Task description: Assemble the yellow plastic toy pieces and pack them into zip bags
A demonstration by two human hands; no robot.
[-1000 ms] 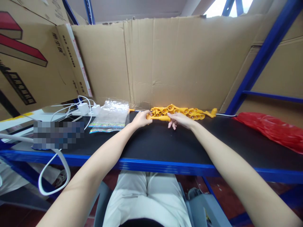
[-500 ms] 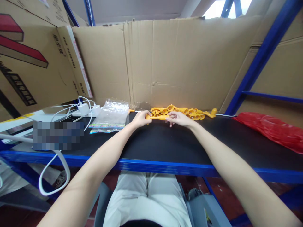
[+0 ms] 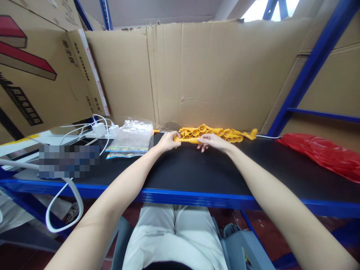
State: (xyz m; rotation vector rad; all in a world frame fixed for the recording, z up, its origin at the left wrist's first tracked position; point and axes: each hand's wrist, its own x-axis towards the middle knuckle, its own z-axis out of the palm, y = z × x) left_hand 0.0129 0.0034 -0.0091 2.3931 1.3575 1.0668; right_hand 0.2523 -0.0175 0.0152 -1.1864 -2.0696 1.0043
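Note:
A long orange plastic piece [image 3: 188, 140] is held crosswise above the black shelf top [image 3: 202, 168]. My left hand [image 3: 167, 141] is closed round its left end. My right hand [image 3: 211, 141] pinches its right end, fingers curled down. Just behind them, against the cardboard wall, lies a heap of several orange plastic pieces [image 3: 222, 132] with cup-shaped ends. A stack of clear plastic bags [image 3: 132, 138] with glittery edges sits to the left of my left hand.
A cardboard sheet [image 3: 208, 71] closes the back. White chargers and cables [image 3: 98, 129] lie at the left. A red plastic bag [image 3: 323, 153] lies at the right, by a blue rack post [image 3: 309, 71]. The shelf's blue front edge [image 3: 197, 197] runs above my lap.
Both hands stay on the orange piece. My right hand's fingers shifted slightly along its right end; the piece has barely moved.

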